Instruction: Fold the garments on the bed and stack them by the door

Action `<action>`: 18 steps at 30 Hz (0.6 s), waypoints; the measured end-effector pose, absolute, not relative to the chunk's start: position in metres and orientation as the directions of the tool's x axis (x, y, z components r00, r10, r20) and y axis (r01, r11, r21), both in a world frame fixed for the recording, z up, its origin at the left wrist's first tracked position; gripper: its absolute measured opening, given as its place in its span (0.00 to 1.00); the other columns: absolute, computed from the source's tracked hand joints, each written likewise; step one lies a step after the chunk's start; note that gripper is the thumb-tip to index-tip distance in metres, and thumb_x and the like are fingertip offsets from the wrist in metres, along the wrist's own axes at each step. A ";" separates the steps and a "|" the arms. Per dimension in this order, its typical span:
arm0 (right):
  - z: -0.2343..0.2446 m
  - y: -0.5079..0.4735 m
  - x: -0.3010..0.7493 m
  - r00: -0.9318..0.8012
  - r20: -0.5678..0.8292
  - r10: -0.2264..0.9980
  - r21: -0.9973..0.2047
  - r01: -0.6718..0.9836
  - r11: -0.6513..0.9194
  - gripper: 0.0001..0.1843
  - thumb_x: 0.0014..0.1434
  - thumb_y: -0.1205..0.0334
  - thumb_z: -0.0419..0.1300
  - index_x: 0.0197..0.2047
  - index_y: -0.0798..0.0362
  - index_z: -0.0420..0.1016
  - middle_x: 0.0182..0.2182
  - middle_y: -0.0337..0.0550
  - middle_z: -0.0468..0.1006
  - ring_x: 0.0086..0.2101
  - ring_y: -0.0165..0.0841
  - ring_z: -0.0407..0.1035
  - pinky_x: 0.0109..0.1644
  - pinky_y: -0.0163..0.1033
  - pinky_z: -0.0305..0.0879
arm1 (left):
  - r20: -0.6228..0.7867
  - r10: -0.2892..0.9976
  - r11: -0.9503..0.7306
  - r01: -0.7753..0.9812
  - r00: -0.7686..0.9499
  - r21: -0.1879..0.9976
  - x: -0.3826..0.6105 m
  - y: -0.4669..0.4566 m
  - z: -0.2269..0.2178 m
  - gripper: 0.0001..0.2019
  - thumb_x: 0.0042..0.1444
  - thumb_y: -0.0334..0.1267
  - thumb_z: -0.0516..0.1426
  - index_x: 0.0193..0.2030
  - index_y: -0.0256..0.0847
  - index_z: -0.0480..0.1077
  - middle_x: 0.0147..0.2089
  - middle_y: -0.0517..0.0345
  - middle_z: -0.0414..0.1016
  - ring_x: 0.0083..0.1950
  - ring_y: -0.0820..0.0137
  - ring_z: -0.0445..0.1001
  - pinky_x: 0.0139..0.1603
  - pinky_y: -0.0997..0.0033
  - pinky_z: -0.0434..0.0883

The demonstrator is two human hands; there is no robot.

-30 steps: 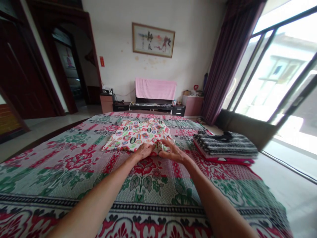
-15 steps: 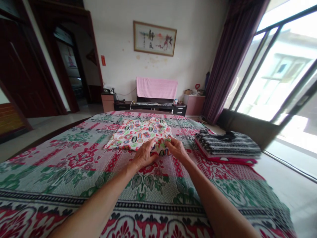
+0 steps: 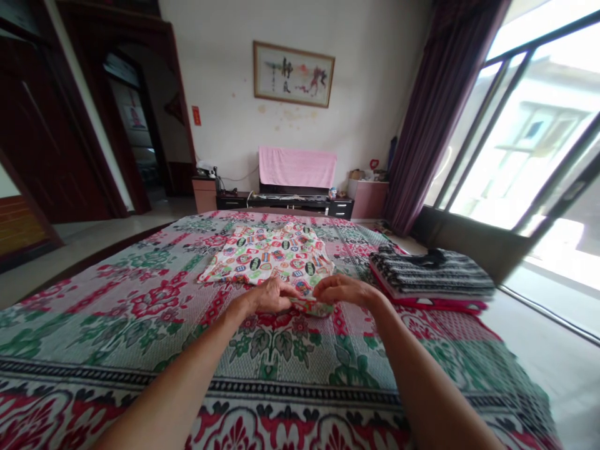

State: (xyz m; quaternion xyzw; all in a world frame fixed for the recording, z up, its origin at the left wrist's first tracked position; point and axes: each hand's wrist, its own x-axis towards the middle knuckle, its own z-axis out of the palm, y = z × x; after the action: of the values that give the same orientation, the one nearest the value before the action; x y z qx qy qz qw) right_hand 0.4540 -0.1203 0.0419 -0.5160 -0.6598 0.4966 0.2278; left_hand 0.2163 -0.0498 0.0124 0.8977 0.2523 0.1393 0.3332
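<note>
A white garment with a colourful badge print (image 3: 272, 253) lies spread flat on a flowered bedspread (image 3: 154, 297). My left hand (image 3: 270, 295) is at its near edge, fingers closed on a gathered part of the cloth. Just to the right, my right hand (image 3: 344, 289) pinches the same near part with bent fingers. Between both hands a small flap of the garment is bunched and slightly lifted. The fingertips are partly hidden by the hands and cloth.
On the right lies a folded stack (image 3: 431, 275), black-and-white patterned knit on top and red cloth beneath. Beyond the bed stands a low black cabinet (image 3: 300, 203) with a pink towel (image 3: 297, 165) draped over something above it. A window (image 3: 525, 131) is at the right.
Both hands have moved nearer to me, drawing the garment's near part out with them. My right hand now bends down over the cloth from the right. The folded stack has not moved.
</note>
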 end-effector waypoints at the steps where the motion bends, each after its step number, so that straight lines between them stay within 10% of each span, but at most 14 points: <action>1: 0.042 -0.122 0.454 -0.396 -0.295 0.870 -0.883 0.462 -0.089 0.13 0.47 0.60 0.60 0.37 0.56 0.76 0.26 0.38 0.77 0.24 0.25 0.66 0.29 0.30 0.60 | 0.037 0.529 -0.622 0.358 0.848 0.697 0.216 -0.051 0.014 0.16 0.48 0.34 0.55 0.42 0.43 0.79 0.38 0.61 0.81 0.39 0.69 0.76 0.41 0.74 0.70; 4: 0.035 -0.119 0.454 -0.393 -0.393 0.831 -0.863 0.469 -0.186 0.14 0.48 0.58 0.62 0.38 0.56 0.75 0.27 0.41 0.78 0.23 0.26 0.69 0.29 0.31 0.63 | 0.003 0.554 -0.515 0.340 0.832 0.787 0.213 -0.049 0.020 0.17 0.49 0.42 0.57 0.44 0.42 0.78 0.40 0.59 0.81 0.40 0.69 0.76 0.41 0.73 0.70; 8: 0.016 -0.101 0.460 -0.119 -0.094 0.988 -0.896 0.444 -0.032 0.10 0.49 0.61 0.60 0.36 0.54 0.74 0.25 0.38 0.77 0.23 0.26 0.69 0.28 0.31 0.64 | 0.191 0.791 -0.475 0.387 0.581 0.790 0.199 -0.028 0.019 0.17 0.51 0.45 0.55 0.40 0.38 0.78 0.35 0.57 0.81 0.36 0.68 0.76 0.38 0.73 0.70; 13: -0.004 -0.085 0.455 0.088 0.310 0.947 -0.730 0.660 0.177 0.08 0.50 0.64 0.58 0.33 0.53 0.77 0.27 0.39 0.78 0.29 0.31 0.72 0.35 0.36 0.67 | 0.413 0.881 -0.458 0.644 0.232 0.613 0.189 -0.009 -0.005 0.14 0.54 0.46 0.54 0.34 0.41 0.78 0.36 0.57 0.80 0.39 0.67 0.76 0.41 0.72 0.69; 18: -0.015 -0.090 0.439 -0.136 0.540 0.830 -0.460 0.778 0.427 0.07 0.52 0.65 0.58 0.34 0.52 0.77 0.34 0.44 0.79 0.38 0.35 0.72 0.46 0.41 0.67 | 0.566 0.718 -0.648 0.687 0.406 0.328 0.202 -0.014 -0.033 0.12 0.53 0.42 0.57 0.39 0.40 0.78 0.46 0.49 0.78 0.49 0.63 0.74 0.54 0.64 0.68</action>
State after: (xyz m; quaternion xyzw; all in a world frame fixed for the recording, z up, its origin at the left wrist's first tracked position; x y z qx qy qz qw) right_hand 0.4388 -0.0900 -0.0148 -0.5340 -0.7530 0.0340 0.3830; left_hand 0.2018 -0.0141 -0.0332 0.8382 0.4190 0.3483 0.0218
